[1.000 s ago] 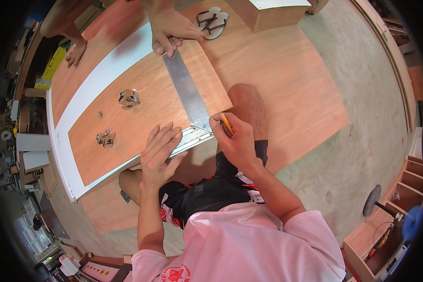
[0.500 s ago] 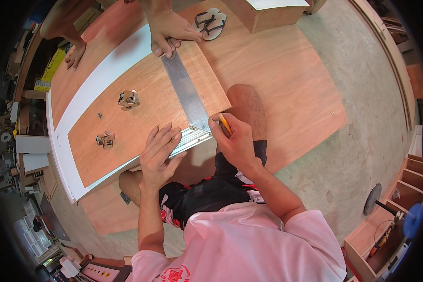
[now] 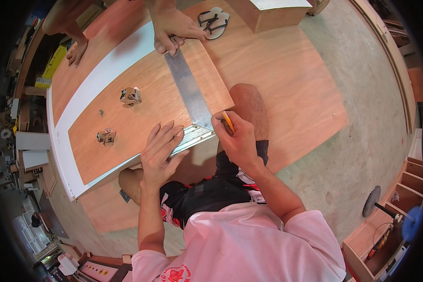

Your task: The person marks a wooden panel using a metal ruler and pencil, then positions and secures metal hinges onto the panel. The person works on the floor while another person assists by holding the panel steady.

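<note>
A try square lies across a light plywood panel, its steel blade (image 3: 187,87) running away from me and its ribbed silvery stock (image 3: 192,138) along the near edge. My left hand (image 3: 160,152) holds the stock, fingers stretched over the panel edge and thumb on the near side. In my right hand (image 3: 238,141) a yellow pencil (image 3: 229,121) is pinched beside the blade's near end; its tip is hidden. Another person's hand (image 3: 174,28) presses on the blade's far end. That person's other hand (image 3: 77,53) rests farther left on the wood.
Two small brown block-like pieces (image 3: 130,97) (image 3: 106,137) and tiny metal bits (image 3: 101,113) lie on the panel. A white curved strip (image 3: 91,87) borders it. Flip-flops (image 3: 214,23) and a wooden box (image 3: 272,16) stand beyond. My bare knee (image 3: 248,101) is beside the panel's right corner.
The panel, square and hands appear shifted very slightly to the right in the picture. Both my hands keep their holds, and the other person's hand stays on the blade.
</note>
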The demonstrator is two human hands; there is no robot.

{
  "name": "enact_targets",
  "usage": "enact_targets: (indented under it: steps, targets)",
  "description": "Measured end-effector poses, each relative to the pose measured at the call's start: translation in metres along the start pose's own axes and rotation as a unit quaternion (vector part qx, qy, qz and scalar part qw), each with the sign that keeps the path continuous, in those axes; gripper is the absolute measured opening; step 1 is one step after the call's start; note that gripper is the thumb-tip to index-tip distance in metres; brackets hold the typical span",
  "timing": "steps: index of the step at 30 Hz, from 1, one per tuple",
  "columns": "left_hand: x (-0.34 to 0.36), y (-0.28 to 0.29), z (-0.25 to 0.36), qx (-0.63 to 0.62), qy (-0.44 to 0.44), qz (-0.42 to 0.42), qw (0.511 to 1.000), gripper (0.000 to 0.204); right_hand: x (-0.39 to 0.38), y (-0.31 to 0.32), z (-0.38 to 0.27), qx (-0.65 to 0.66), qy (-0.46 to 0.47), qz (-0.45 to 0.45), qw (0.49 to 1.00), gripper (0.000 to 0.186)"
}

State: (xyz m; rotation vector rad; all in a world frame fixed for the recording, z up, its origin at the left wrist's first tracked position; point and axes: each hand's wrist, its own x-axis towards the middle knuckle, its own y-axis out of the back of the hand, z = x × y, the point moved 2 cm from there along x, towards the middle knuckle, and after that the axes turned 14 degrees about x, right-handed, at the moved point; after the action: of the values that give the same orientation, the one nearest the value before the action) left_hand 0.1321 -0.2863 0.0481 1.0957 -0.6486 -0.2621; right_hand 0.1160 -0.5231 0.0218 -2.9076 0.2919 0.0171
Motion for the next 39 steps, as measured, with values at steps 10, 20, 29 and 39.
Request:
enact_targets:
  steps: [10, 20, 29, 39]
  targets:
    - [0.0, 0.001, 0.002, -0.001, 0.013, 0.001, 1.0, 0.048, 0.002, -0.001, -0.002, -0.019, 0.002, 0.007, 1.0, 0.015]
    - [0.002, 0.003, 0.004, -0.005, 0.024, -0.002, 1.0, 0.05, 0.001, -0.001, 0.0, 0.001, -0.022, 0.008, 1.0, 0.015]
    - [0.004, 0.006, 0.005, -0.004, 0.027, -0.017, 0.999, 0.053, 0.005, -0.001, 0.003, -0.008, 0.034, 0.015, 0.999, 0.025]
    - [0.001, 0.004, 0.001, -0.007, 0.025, -0.018, 0.999, 0.054, 0.047, 0.032, -0.038, 0.2, -0.088, 0.005, 0.976, 0.043]
